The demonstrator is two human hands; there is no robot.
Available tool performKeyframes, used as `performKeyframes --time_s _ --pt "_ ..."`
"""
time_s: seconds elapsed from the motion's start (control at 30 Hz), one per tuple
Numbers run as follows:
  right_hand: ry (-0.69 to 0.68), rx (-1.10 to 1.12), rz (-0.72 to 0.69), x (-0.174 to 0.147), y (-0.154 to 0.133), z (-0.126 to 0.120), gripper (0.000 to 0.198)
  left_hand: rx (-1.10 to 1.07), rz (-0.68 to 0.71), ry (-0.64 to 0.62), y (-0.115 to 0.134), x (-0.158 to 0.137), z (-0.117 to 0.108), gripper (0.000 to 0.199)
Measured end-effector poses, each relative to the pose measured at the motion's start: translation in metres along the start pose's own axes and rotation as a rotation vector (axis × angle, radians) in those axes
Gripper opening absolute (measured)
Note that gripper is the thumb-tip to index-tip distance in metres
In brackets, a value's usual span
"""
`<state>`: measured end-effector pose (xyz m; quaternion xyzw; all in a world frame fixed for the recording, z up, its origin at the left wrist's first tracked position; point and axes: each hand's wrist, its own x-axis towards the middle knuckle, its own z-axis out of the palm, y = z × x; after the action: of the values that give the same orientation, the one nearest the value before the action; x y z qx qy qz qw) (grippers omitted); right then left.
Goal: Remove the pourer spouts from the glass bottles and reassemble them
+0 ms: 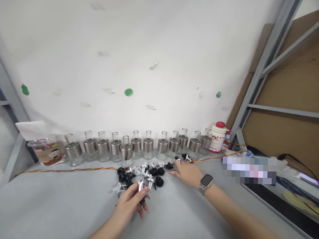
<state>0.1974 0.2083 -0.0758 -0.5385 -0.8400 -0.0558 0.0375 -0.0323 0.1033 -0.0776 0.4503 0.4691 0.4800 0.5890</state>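
My left hand (134, 198) is closed around a bottle pourer (140, 185) with a silver spout; dark parts show below its fingers. Just beyond that hand lies a loose pile of black stoppers (159, 181), white-and-silver pieces (138, 171) and other pourer parts. My right hand (186, 172), wearing a watch (206, 182), reaches over the table to the right of the pile. Its thumb and forefinger are apart, and the fingertips touch or nearly touch a small black-tipped piece (177, 158). Another black pourer (186, 157) lies beside it.
Several glass bottles with metal sleeves (148, 145) stand in a row along the white wall. A drink cup (47, 153) is at left, a red-capped white jar (216, 137) at right. A twisted wire (68, 170) crosses the grey table (67, 207). A dark flat device (282, 207) lies at right.
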Motion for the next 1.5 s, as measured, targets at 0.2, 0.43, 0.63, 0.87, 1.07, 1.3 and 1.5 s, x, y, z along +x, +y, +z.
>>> performKeyframes --time_s 0.2,0.43,0.63,0.87,1.07,1.3,1.5 --pt "0.018 0.093 0.076 0.01 -0.015 0.018 0.026 0.016 0.002 0.014 -0.001 0.0 -0.001 0.037" --pt "0.096 0.46 0.034 0.002 0.0 -0.003 0.02 0.026 0.046 -0.058 -0.005 -0.001 0.001 0.031" --pt "0.186 0.866 0.033 -0.005 -0.049 -0.039 0.044 -0.191 -0.071 -0.196 -0.003 -0.011 0.01 0.017" --pt "0.077 1.587 0.049 -0.028 -0.116 -0.02 0.034 -0.459 -0.278 -0.325 0.005 -0.021 0.013 0.011" --pt "0.038 1.62 0.094 -0.04 -0.124 -0.021 0.03 -0.52 -0.302 -0.331 0.003 -0.021 0.014 0.007" --pt "0.15 1.347 0.077 -0.047 -0.124 -0.022 0.028 -0.493 -0.318 -0.326 0.005 -0.023 0.016 0.008" --pt "0.147 1.303 0.059 -0.051 -0.123 -0.018 0.03 -0.475 -0.367 -0.286 0.003 -0.022 0.019 0.033"
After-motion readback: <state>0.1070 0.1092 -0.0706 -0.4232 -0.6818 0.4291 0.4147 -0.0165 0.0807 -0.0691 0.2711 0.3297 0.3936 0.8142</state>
